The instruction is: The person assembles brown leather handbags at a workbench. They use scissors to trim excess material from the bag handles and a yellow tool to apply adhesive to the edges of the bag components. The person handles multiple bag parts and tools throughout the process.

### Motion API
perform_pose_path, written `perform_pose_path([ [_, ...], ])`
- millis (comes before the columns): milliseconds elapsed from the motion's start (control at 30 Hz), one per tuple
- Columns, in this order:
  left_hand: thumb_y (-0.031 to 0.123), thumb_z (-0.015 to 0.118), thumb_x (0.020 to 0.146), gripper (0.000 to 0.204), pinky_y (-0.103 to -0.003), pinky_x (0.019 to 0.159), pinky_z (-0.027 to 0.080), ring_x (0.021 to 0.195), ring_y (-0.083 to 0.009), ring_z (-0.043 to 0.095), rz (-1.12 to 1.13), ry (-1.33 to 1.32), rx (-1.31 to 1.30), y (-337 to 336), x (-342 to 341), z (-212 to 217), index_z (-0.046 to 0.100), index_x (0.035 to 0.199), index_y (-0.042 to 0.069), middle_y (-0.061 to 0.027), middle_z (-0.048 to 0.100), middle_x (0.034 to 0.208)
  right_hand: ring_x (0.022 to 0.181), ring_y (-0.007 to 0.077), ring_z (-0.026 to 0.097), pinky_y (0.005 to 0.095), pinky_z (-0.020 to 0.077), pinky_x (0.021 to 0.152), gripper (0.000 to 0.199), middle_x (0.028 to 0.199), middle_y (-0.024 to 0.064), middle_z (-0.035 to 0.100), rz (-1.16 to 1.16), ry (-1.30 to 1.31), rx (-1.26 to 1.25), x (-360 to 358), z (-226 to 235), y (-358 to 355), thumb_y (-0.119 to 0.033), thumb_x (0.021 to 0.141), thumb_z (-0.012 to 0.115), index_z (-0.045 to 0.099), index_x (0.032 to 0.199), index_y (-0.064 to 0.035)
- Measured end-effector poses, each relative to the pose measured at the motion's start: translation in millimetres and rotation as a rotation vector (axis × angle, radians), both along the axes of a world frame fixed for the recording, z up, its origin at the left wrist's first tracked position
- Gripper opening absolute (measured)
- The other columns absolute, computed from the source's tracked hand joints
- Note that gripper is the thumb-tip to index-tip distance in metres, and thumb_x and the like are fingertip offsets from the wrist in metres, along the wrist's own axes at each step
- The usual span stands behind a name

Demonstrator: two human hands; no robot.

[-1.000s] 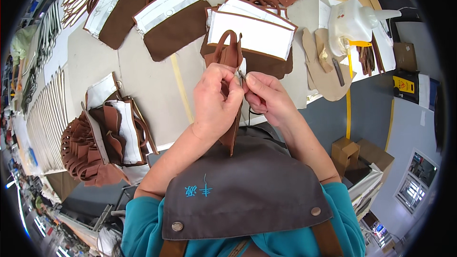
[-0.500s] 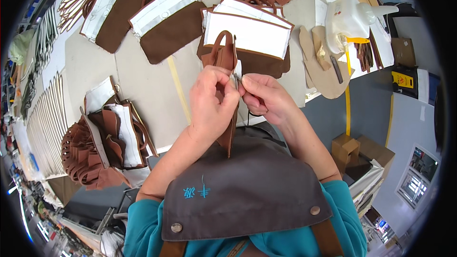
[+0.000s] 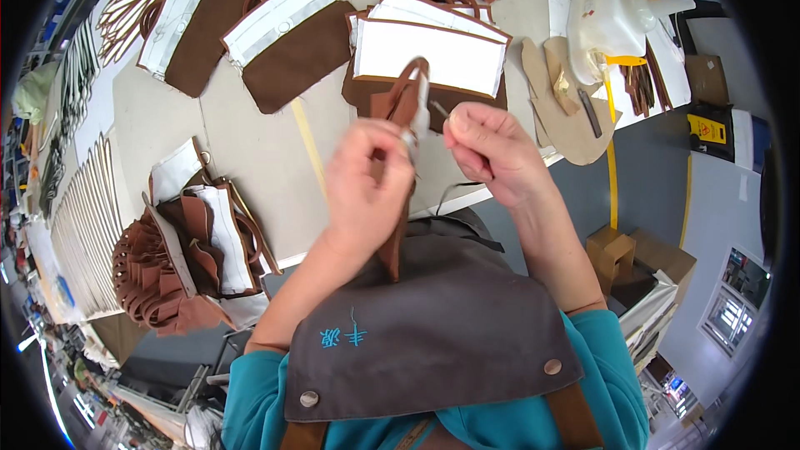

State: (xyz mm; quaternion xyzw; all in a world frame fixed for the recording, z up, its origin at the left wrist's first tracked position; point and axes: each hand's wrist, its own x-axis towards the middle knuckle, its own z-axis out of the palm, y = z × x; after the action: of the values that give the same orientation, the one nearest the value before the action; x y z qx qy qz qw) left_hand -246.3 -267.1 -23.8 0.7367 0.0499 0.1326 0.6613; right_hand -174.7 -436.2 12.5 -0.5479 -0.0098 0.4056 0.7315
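My left hand (image 3: pixel 367 179) is closed on a brown leather panel with a looped handle (image 3: pixel 400 104), held on edge in front of my apron. The panel's white lining faces right near the fingertips. A little to the right, apart from the panel, my right hand (image 3: pixel 493 150) pinches a small thin metal tool (image 3: pixel 439 109) whose tip points up and left. Most of that tool is hidden in the fingers, so its kind is unclear. A black cord (image 3: pixel 457 187) hangs below this hand. Both hands are slightly blurred.
Brown panels with white linings (image 3: pixel 429 58) lie across the back of the table (image 3: pixel 250 150). At the left stands a bundle of brown handled pieces (image 3: pixel 183 258). A white plastic bottle (image 3: pixel 600 29) and tan leather scraps (image 3: pixel 575 125) sit at the right, by the table's edge.
My right hand has drawn away to the right and slightly up from the leather panel, with the metal tool in it. My left hand still holds the panel, which has tilted slightly.
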Motion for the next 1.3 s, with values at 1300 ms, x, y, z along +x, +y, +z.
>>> perform_pose_path([
  [1300, -0.006, 0.061, 0.08, 0.01, -0.022, 0.06, 0.049, 0.073, -0.0096, 0.057, -0.026, -0.05, 0.101, -5.7, 12.7, 14.9, 0.055, 0.082, 0.001, -0.0073, 0.059, 0.096, 0.069, 0.0118, 0.057, 0.0271, 0.0483, 0.066, 0.021, 0.078, 0.0075, 0.061, -0.117, -0.635, -0.544, -9.7, 9.1, 27.6, -0.001, 0.073, 0.063, 0.05, 0.09, 0.0003],
])
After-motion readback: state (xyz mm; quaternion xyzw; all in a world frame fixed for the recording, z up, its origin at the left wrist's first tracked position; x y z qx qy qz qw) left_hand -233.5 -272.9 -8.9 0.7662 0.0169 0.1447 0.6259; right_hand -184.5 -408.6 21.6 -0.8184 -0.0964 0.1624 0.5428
